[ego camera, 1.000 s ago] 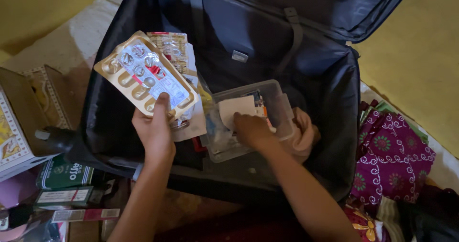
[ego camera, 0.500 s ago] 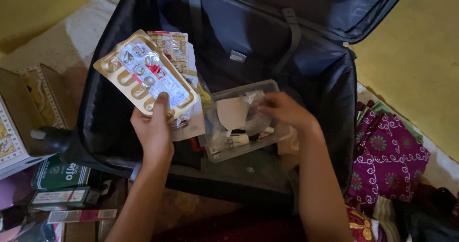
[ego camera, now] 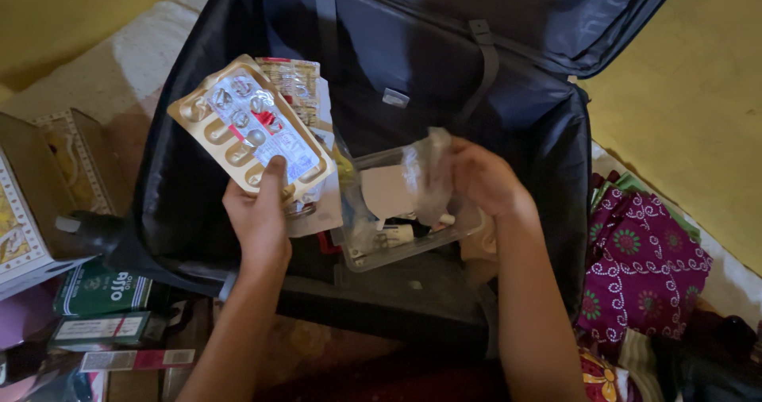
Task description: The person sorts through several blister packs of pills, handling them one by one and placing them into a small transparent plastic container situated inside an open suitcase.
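Note:
My left hand (ego camera: 258,215) grips a fanned stack of pill blister strips (ego camera: 250,124), gold and silver foil, held up over the left side of an open dark suitcase (ego camera: 516,108). My right hand (ego camera: 480,180) is closed on a crumpled clear plastic bag (ego camera: 425,168), lifted just above a clear plastic box (ego camera: 405,239) that sits in the suitcase. Inside the box lie a white paper and small tubes.
A patterned cardboard box (ego camera: 24,211) and green and white medicine cartons (ego camera: 99,291) lie at the left. Magenta patterned cloth (ego camera: 643,267) is heaped at the right. The suitcase lid (ego camera: 508,5) stands open at the far side, against a yellow floor.
My right hand left the bottom of the clear box, moved right and up, and now lifts a crumpled plastic bag out of it. The left hand stayed nearly still with the strips.

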